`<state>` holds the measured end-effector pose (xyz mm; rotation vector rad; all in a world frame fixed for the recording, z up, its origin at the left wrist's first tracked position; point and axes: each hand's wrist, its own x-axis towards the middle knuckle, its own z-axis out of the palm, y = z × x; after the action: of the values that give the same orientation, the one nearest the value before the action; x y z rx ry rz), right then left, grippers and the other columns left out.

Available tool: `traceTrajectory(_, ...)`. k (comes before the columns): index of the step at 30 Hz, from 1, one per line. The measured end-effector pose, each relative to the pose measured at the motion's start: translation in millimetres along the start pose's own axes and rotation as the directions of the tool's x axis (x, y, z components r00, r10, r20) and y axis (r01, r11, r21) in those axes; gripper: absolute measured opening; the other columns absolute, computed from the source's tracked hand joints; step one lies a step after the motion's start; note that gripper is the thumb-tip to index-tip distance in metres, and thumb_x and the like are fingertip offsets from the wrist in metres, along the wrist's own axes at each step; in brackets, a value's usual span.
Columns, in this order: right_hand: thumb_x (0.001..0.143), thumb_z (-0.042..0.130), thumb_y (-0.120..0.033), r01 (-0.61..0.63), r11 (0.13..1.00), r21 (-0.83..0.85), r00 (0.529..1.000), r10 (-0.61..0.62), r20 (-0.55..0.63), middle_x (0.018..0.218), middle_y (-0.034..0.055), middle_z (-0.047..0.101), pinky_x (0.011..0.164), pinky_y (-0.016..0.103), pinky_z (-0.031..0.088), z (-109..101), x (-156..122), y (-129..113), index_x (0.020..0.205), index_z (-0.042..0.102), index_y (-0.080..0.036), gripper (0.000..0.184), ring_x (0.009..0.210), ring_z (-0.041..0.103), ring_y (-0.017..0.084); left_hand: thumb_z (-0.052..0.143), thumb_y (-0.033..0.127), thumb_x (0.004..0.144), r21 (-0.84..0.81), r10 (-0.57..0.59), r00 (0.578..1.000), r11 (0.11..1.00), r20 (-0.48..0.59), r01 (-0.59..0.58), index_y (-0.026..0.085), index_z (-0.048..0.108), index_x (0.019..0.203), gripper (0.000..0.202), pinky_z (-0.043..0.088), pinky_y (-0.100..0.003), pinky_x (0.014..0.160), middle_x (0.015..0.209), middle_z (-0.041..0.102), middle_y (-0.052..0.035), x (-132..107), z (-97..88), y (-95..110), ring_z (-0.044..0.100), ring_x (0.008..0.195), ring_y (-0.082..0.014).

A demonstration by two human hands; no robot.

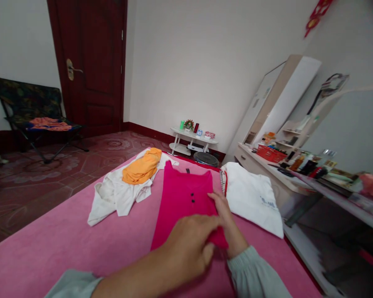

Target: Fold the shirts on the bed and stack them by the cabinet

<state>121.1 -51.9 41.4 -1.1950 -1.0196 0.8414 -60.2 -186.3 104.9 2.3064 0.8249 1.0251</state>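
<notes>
A bright pink top [177,207] with dark buttons at its neck lies on the bed, its neckline away from me. My left hand [192,240] reaches across the top and is closed on a bunched part of its lower right side, lifted off the bed. Beyond it, my right hand [226,219] is at the top's right edge, fingertips on the fabric; it seems to pinch the edge, though part of the hand is hidden behind my left hand.
A folded white garment [251,198] lies on the right of the pink bed cover [118,244]. On the left are a crumpled white garment [105,203] and an orange cloth [143,167]. A dressing table [267,167] with a red basket [270,153] stands at the right.
</notes>
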Motion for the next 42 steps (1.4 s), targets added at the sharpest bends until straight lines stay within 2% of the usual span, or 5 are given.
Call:
traceTrajectory(5,0.055,0.064,-0.039,-0.054,0.997,-0.048,0.928,0.032,-0.37,0.098,0.0069,0.066,0.071,0.031,0.053,-80,-19,39,0.101,0.055,-0.019,0.051,0.087,0.064,0.02,0.067,0.027,0.077,-0.118,0.062,0.854,0.993,0.516,-0.001,0.023,0.072,0.091,0.015,0.041,-0.019,0.057,0.08,0.073,0.0007,-18,46.4,-7,0.066,0.071,-0.0141)
traceTrajectory(12,0.082,0.048,-0.031,0.369,0.818,-0.442,0.926,-0.366,0.096,0.115,0.012,0.064,0.099,0.039,0.044,-49,-41,23,0.107,0.062,-0.016,0.033,0.108,0.059,0.022,0.052,0.019,0.085,0.116,-0.121,0.97,0.988,0.211,0.098,0.021,0.07,0.09,0.019,0.046,-0.022,0.074,0.086,0.071,-0.0014,4,31.4,-37,0.064,0.079,-0.0148)
traceTrajectory(18,0.093,0.04,-0.038,0.543,0.469,-0.697,0.808,-0.065,0.586,0.149,0.0075,0.038,0.114,0.055,0.019,-23,-67,31,0.139,0.045,-0.022,0.05,0.141,0.026,0.026,0.049,0.028,0.089,0.367,-0.244,0.969,0.9,-0.03,0.238,0.018,0.062,0.119,0.035,0.042,-0.033,0.101,0.126,0.059,-0.0115,7,9.9,-115,0.055,0.116,-0.0222)
traceTrajectory(30,0.093,0.028,-0.059,0.399,0.299,-0.867,0.902,0.043,0.43,0.157,0.0121,0.012,0.116,0.048,0.014,-19,-62,31,0.15,0.021,-0.01,0.075,0.145,0.011,0.025,0.032,0.067,0.089,0.56,-0.375,0.926,0.779,0.052,0.284,0.02,0.036,0.146,0.074,0.018,-0.047,0.115,0.157,0.015,-0.0144,35,31.2,-173,0.014,0.144,-0.0309)
traceTrajectory(42,0.095,0.019,-0.057,0.337,0.196,-0.921,0.928,0.098,0.36,0.156,0.0137,0.018,0.113,0.053,0.012,-22,29,58,0.148,0.024,-0.008,0.072,0.144,0.013,0.028,0.024,0.071,0.088,0.649,-0.453,0.889,0.656,-0.071,0.386,0.022,0.031,0.148,0.078,0.017,-0.047,0.114,0.156,0.023,-0.0145,55,20.8,-213,0.02,0.143,-0.0305)
